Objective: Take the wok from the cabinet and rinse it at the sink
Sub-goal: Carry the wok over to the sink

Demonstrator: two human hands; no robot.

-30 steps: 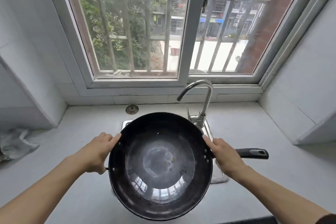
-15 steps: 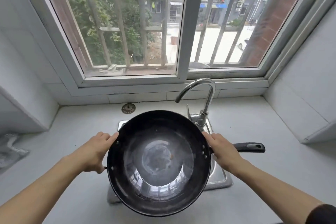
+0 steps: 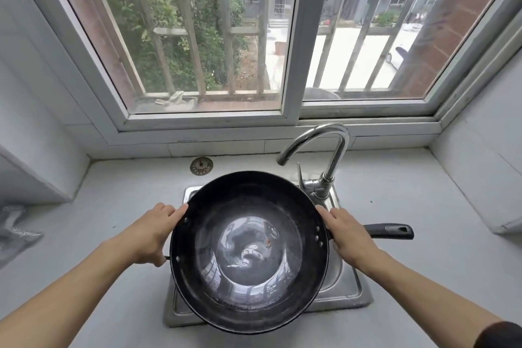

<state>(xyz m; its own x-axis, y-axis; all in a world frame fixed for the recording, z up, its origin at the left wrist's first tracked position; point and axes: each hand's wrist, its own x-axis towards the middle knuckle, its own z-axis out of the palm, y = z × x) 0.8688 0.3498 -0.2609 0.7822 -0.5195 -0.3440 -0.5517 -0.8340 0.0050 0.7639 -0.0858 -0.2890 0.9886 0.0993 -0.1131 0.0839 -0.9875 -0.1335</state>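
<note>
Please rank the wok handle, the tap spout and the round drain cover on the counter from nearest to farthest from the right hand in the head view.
From the right hand:
1. Wok handle, under and just right of it.
2. Tap spout, behind it, to the left.
3. Drain cover, farthest, far left near the wall.

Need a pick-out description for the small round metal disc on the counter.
Start at the window and drop to the grey counter beneath it. The disc lies left of the faucet, behind the wok. It alone is small, flat, round and brownish.
</note>
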